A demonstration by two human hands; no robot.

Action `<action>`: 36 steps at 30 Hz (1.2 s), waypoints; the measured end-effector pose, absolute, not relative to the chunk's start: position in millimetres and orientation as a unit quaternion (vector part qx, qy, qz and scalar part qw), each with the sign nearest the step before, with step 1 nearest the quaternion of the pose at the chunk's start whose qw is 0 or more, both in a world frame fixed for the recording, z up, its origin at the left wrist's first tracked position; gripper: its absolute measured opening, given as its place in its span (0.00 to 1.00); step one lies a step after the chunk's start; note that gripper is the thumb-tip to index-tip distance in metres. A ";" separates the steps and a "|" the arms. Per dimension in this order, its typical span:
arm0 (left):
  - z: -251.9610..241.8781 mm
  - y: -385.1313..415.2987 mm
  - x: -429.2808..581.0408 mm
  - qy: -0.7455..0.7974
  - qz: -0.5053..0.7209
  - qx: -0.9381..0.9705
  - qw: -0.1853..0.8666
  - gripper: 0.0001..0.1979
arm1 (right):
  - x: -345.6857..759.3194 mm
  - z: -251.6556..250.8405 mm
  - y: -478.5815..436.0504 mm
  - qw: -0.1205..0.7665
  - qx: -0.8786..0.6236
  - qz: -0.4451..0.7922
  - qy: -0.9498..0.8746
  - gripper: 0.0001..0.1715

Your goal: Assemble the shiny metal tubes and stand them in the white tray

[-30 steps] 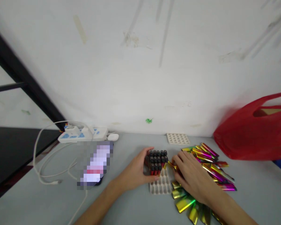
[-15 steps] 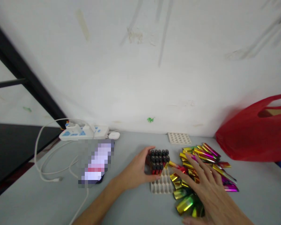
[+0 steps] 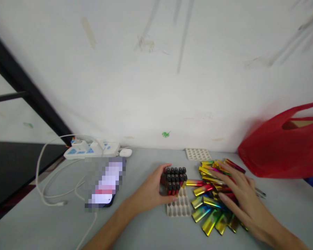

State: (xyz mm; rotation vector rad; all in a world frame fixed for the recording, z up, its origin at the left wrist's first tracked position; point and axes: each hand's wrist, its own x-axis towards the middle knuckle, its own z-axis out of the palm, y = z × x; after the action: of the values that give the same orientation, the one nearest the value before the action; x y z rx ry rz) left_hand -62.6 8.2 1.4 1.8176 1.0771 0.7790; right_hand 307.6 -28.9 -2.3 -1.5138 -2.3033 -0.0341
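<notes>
My left hand [image 3: 153, 189] curls around a block of slim black-topped sticks [image 3: 176, 177] with red and gold lower parts. These stand upright in rows at the back of a pale egg-crate-like tray [image 3: 179, 205], whose front cups show bare. Palm down, my right hand [image 3: 241, 189] lies over a pile of shiny metallic tubes [image 3: 210, 220] in gold, green, red, blue and purple. Its fingers are stretched out and touch or hover just above the tubes; nothing is seen gripped in them. One red and gold tube [image 3: 194, 183] lies between the sticks and the pile.
A second pale tray [image 3: 198, 154] lies by the wall. At right sits a red bag [image 3: 281, 149]. To the left are a phone [image 3: 106, 182] with a blurred screen, a white power strip [image 3: 92, 150], a small white case [image 3: 125, 152] and looped white cable [image 3: 40, 173].
My right hand has moved right and slightly back across the pile, uncovering the front tubes, which now lie more fanned out. My left hand keeps its hold on the black-topped sticks.
</notes>
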 end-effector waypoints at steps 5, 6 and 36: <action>0.1 8.4 -62.8 0.439 0.304 0.729 0.429 0.50 | 344.1 -13.9 15.0 0.145 -0.668 -0.002 -0.730 0.38; -0.2 8.5 -62.9 0.440 0.303 0.727 0.431 0.50 | 350.3 -19.2 20.1 0.133 -0.659 0.018 -0.740 0.39; 0.5 7.9 -62.7 0.441 0.310 0.729 0.422 0.51 | 255.8 34.0 -15.4 0.179 -0.519 0.131 -0.826 0.12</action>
State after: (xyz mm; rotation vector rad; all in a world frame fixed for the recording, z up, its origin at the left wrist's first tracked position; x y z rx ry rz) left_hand -62.7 7.9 0.5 1.8261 1.1031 0.7753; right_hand 255.8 -15.4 34.0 -1.4670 -2.3343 0.3712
